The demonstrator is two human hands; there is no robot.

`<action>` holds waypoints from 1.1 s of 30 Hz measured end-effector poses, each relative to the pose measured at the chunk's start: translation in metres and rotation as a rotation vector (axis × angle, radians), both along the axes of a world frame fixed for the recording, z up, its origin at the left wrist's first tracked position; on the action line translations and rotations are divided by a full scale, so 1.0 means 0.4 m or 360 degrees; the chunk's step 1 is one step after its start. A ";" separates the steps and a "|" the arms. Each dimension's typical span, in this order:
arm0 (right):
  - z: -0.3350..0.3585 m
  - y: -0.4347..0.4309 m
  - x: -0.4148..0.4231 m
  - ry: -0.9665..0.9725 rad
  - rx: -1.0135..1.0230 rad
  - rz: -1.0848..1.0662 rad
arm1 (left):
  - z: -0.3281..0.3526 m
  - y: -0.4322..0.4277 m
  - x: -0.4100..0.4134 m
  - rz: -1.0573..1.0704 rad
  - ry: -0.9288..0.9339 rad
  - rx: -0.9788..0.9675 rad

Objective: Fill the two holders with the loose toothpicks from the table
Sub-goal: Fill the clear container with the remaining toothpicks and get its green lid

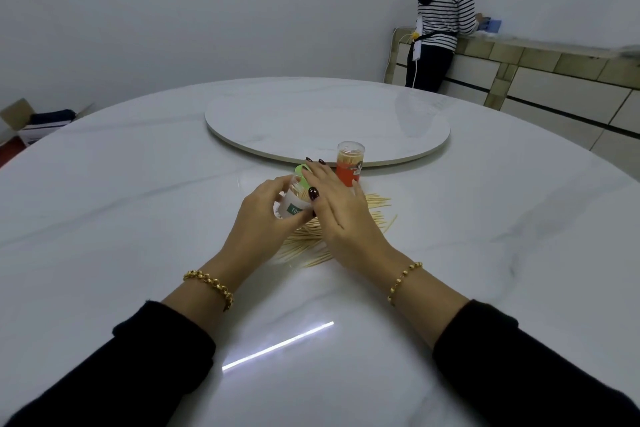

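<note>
I see the loose toothpicks (375,206): thin pale wooden sticks, fanned in a flat pile on the white marble table (138,218), partly hidden under both hands. Left hand (263,215) is curled round a clear holder with a white label (294,206), tilted, with sticks visible inside. Right hand (341,208) lies on its green lid (300,173), fingers straight. Red-label holder (349,165) stands upright just behind, packed with toothpicks, at the turntable (311,114) edge.
</note>
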State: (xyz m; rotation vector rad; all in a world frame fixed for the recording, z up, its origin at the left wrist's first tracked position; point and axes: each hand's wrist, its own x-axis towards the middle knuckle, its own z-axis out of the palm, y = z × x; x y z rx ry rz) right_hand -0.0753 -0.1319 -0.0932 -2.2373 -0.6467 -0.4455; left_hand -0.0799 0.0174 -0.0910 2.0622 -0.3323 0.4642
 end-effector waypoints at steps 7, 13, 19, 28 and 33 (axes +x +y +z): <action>-0.012 -0.074 0.076 0.0035 -0.0104 -0.0220 | -0.007 0.015 0.007 0.0054 0.0039 0.0033; -0.025 -0.143 0.126 0.0113 -0.0552 -0.0393 | -0.011 0.013 0.010 0.0027 0.0075 0.0045; -0.025 -0.139 0.138 0.0140 -0.0767 -0.0354 | -0.011 0.010 0.008 0.0039 0.0050 0.0066; -0.024 -0.126 0.132 -0.0139 -0.0663 -0.0467 | -0.009 0.006 0.007 0.0041 0.0044 0.0091; -0.022 -0.128 0.128 -0.0049 -0.0472 -0.0487 | -0.010 0.007 0.006 0.0027 0.0030 0.0095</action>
